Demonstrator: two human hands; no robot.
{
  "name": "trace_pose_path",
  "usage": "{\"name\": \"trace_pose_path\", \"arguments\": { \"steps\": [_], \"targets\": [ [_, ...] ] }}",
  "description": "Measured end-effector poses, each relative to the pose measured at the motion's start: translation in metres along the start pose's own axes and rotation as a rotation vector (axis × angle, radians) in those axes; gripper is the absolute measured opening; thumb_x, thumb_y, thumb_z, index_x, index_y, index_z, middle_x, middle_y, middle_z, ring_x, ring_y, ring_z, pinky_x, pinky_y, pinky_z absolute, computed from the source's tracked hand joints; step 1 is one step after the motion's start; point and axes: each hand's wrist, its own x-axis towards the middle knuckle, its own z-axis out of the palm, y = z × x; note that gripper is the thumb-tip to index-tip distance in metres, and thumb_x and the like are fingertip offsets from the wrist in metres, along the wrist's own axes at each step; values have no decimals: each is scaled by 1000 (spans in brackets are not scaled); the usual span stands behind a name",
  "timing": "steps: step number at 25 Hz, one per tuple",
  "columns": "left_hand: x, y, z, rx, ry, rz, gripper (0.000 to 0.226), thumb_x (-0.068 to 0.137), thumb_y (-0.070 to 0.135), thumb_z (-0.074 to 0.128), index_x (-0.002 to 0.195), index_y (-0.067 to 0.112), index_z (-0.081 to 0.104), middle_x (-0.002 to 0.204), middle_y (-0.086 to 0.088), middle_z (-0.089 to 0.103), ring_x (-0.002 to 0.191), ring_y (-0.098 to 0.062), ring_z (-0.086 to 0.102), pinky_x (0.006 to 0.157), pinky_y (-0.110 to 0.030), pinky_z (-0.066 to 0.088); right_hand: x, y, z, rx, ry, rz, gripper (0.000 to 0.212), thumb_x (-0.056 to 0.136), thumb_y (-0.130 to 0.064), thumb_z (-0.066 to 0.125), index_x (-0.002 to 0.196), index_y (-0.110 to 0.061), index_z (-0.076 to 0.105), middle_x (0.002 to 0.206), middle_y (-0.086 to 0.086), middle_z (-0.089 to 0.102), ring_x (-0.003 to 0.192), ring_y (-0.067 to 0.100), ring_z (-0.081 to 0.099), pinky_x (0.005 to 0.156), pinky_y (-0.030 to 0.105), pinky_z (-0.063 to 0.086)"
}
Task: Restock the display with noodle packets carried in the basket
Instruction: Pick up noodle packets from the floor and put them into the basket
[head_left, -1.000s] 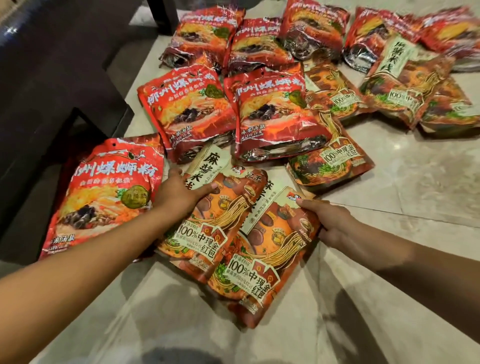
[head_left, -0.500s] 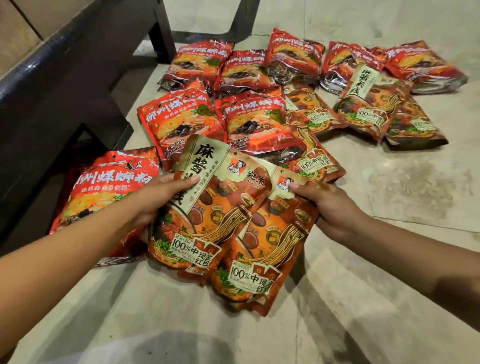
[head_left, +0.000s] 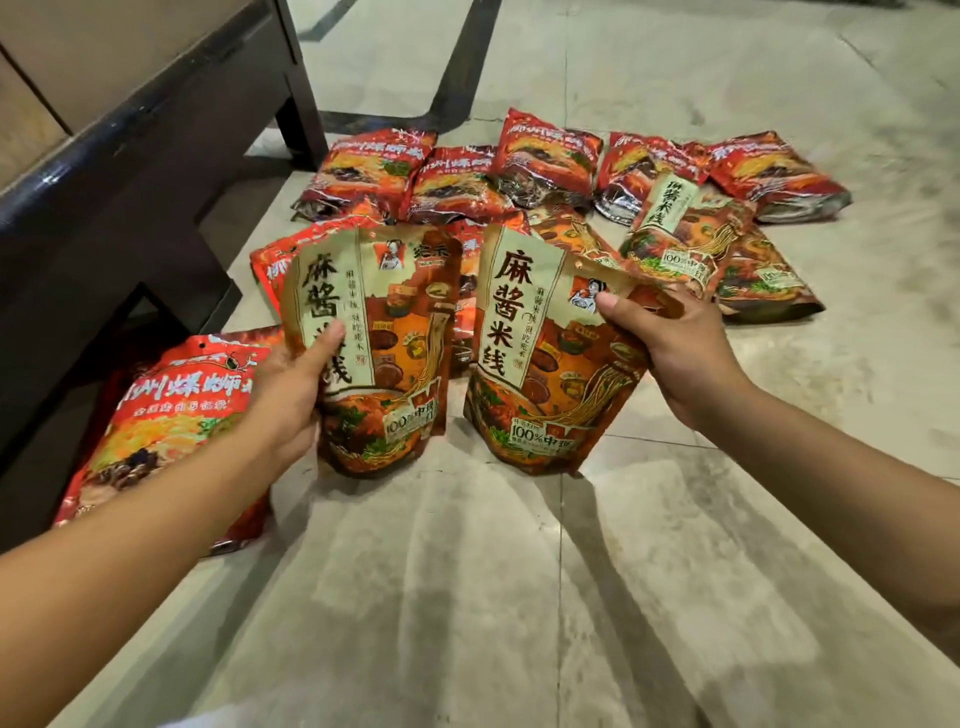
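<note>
Beige stone floor tiles (head_left: 675, 571), dark wooden furniture (head_left: 156, 171) left, noodle packets (head_left: 548, 156) spread

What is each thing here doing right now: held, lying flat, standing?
left hand: grips left beige packet at its side.
right hand: grips right beige packet near its top.
left beige packet: held upright, front showing.
right beige packet: held upright, front showing.
red packets: lying on the floor, overlapping.
</note>
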Motion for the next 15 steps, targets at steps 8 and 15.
{"name": "trace_pose_path", "arguments": {
  "steps": [8,15],
  "targets": [
    [7,-30,-22,39,87,-56,42,82,-5,69,117,16,59,111,-5,72,103,-22,69,82,-34,56,-32,66,3,11,-31,98,46,71,-14,79,115,-12,67,103,-3,75,94,10,72,72,16,55],
    [17,-74,-29,-49,37,-238,66,76,-3,71,137,14,51,124,-13,67,105,-26,68,72,-35,61,-26,100,14,0,23,212,27,73,-13,82,95,-22,69,87,-8,77,83,12,74,62,29,57]
  ]
}}
